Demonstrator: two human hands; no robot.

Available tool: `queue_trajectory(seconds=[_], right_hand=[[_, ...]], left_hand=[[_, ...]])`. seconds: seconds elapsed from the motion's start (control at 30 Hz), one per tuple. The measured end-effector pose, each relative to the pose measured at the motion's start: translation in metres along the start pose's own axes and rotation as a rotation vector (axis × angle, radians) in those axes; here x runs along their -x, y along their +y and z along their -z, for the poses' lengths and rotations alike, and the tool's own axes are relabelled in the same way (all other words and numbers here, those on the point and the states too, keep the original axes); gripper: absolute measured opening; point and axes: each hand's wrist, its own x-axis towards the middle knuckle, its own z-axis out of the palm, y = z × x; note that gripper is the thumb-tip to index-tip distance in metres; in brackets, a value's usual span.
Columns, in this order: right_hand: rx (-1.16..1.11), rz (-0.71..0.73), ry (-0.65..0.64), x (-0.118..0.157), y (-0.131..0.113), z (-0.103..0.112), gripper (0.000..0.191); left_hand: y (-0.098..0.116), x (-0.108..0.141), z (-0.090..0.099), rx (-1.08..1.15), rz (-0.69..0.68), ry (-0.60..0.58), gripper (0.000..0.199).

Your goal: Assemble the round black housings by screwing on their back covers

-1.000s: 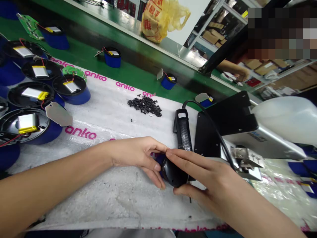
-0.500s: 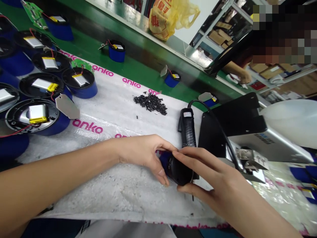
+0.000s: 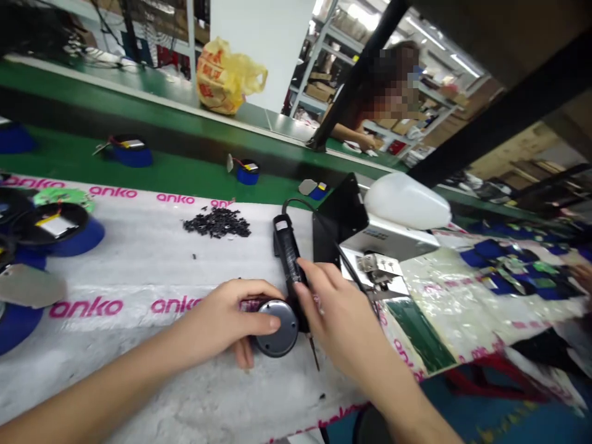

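My left hand [image 3: 245,317] grips a round dark housing [image 3: 279,336], its thumb lying across the flat face, where small screw holes show. Right beside the housing lies a black electric screwdriver [image 3: 287,250], its thin bit pointing toward the front edge and its cord running off the back end. My right hand [image 3: 328,302] is at the screwdriver's lower body, fingers bent against its right side. A heap of small black parts [image 3: 217,223] rests on the white foam sheet [image 3: 139,271] further back.
Blue housings with batteries [image 3: 74,231] crowd the left; more sit on the green belt [image 3: 185,166]. A black and silver screw feeder [image 3: 393,237] stands right of the screwdriver. A yellow bag [image 3: 222,77] is on the far ledge. Across the line a person's hand [image 3: 367,142] shows.
The view has swung right. My right hand has left the round housing and moved onto the screwdriver. My left hand still holds the housing, now with its flat face turned up.
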Motion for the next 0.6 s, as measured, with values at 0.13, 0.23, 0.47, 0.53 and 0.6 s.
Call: queue_trajectory(seconds=[0.13, 0.23, 0.47, 0.53, 0.6], right_hand=[[0.012, -0.158, -0.039, -0.014, -0.015, -0.016, 0.057], [-0.145, -0.15, -0.051, -0.001, -0.003, -0.001, 0.062], [-1.596, 0.139, 0.733, 0.054, 0.027, 0.052, 0.035], [-1.605, 0.131, 0.934, 0.054, 0.035, 0.07, 0.03], [-1.485, 0.088, 1.01, 0.048, 0.045, 0.086, 0.027]], left_hand=[[0.003, 0.002, 0.018, -0.087, 0.078, -0.074, 0.039], [0.002, 0.004, 0.025, -0.136, 0.132, -0.043, 0.054], [0.003, -0.007, -0.008, -0.221, 0.066, 0.196, 0.073], [0.005, -0.01, -0.019, -0.222, 0.055, 0.211, 0.077], [0.006, -0.011, -0.024, -0.213, 0.07, 0.207, 0.079]])
